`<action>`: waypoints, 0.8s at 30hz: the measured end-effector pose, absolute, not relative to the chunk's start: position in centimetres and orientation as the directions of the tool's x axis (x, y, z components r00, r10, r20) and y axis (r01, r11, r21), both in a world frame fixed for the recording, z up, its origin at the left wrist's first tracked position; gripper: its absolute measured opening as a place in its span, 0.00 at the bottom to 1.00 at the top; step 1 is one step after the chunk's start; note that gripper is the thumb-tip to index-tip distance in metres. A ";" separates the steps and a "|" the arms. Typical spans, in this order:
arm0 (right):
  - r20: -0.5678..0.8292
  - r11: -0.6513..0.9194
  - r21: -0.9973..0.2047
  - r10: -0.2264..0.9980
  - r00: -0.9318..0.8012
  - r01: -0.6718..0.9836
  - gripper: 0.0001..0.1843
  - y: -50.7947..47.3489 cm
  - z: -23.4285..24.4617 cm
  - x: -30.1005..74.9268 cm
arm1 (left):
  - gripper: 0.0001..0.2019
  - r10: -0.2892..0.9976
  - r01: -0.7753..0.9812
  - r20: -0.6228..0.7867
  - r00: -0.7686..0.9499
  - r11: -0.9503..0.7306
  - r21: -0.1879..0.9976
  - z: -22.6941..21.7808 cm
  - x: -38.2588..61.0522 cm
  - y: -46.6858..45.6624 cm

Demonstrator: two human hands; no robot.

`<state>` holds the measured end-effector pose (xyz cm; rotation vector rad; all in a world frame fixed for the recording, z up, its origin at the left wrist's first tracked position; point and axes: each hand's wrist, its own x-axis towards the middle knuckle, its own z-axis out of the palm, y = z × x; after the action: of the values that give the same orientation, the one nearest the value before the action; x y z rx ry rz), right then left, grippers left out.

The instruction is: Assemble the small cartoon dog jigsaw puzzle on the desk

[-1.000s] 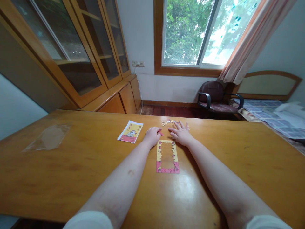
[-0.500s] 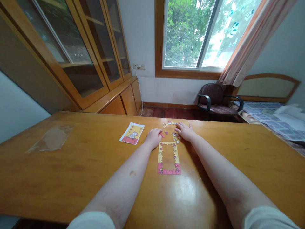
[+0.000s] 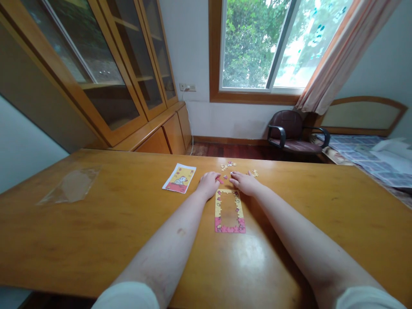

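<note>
On the table, a jigsaw frame (image 3: 217, 211) of joined yellow and pink border pieces surrounds a bare middle. Just beyond its upper left corner, my left hand (image 3: 208, 184) has its fingers curled in on pink jigsaw pieces (image 3: 220, 180) that show at its fingertips. My right hand (image 3: 247, 184) lies low beyond the upper right corner, fingers stretched out and apart over loose pieces, mostly hidden beneath it. A small loose jigsaw piece (image 3: 225, 177) sits between the two hands.
Farther off lie several loose yellow pieces (image 3: 224, 167), with more yellow pieces (image 3: 255, 173) right of my right hand. Left of my left hand is a picture card (image 3: 180, 179) with a white animal; a clear plastic bag (image 3: 72, 184) lies farther left. An armchair (image 3: 286, 128) stands past the table.
My right hand has moved left and nearer, covering the pale pile it was beside. Yellow pieces now show on its right. My left hand stays at the pink pieces.
</note>
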<state>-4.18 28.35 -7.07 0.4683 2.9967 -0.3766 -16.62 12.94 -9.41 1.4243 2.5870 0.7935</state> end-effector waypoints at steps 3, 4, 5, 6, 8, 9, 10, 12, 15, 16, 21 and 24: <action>-0.090 0.945 -0.258 0.183 -0.979 0.200 0.26 27.4 -6.7 -4.9 | 0.17 0.804 0.762 0.175 -0.569 0.435 0.481 -9.5 -16.7 13.0; -0.080 0.949 -0.271 0.146 -0.986 0.163 0.26 27.3 -6.6 -5.1 | 0.17 0.802 0.760 0.174 -0.571 0.437 0.482 -9.6 -16.7 13.0; -0.072 0.949 -0.288 0.113 -0.991 0.129 0.25 27.3 -6.6 -5.3 | 0.17 0.801 0.758 0.171 -0.573 0.439 0.482 -9.5 -16.7 12.9; -0.065 0.946 -0.307 0.089 -0.994 0.105 0.24 27.3 -6.6 -5.5 | 0.17 0.801 0.756 0.166 -0.575 0.443 0.482 -9.5 -16.7 12.9; -0.038 0.938 -0.330 0.095 -0.995 0.102 0.24 27.7 -6.6 -5.7 | 0.18 0.803 0.754 0.154 -0.576 0.449 0.479 -9.4 -16.6 12.9; -0.017 0.937 -0.327 0.126 -0.992 0.125 0.24 27.9 -6.7 -5.8 | 0.18 0.803 0.753 0.150 -0.576 0.451 0.479 -9.3 -16.6 12.9; 0.001 0.936 -0.314 0.166 -0.986 0.157 0.24 28.2 -6.8 -5.9 | 0.18 0.804 0.753 0.148 -0.576 0.451 0.479 -9.2 -16.5 12.9; 0.019 0.935 -0.273 0.239 -0.971 0.225 0.25 28.7 -7.0 -6.1 | 0.18 0.805 0.753 0.150 -0.574 0.447 0.483 -9.0 -16.4 12.9; -0.008 0.937 -0.222 0.273 -0.962 0.268 0.27 29.2 -7.5 -6.9 | 0.18 0.807 0.754 0.152 -0.571 0.441 0.488 -8.8 -16.3 12.9; -0.016 0.940 -0.212 0.270 -0.963 0.267 0.28 29.1 -7.6 -7.3 | 0.18 0.807 0.754 0.152 -0.571 0.443 0.486 -8.8 -16.3 12.9; -0.042 0.966 -0.177 0.186 -0.982 0.191 0.32 28.4 -7.7 -9.3 | 0.16 0.813 0.772 0.156 -0.561 0.446 0.453 -8.8 -16.3 12.8; -0.058 0.969 -0.182 0.157 -0.986 0.165 0.31 28.2 -7.6 -9.6 | 0.15 0.815 0.776 0.162 -0.557 0.441 0.450 -8.7 -16.2 12.8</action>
<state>-9.62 28.17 -7.62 0.2509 3.0744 -0.2900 -16.23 12.77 -8.73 1.4379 2.5993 0.7463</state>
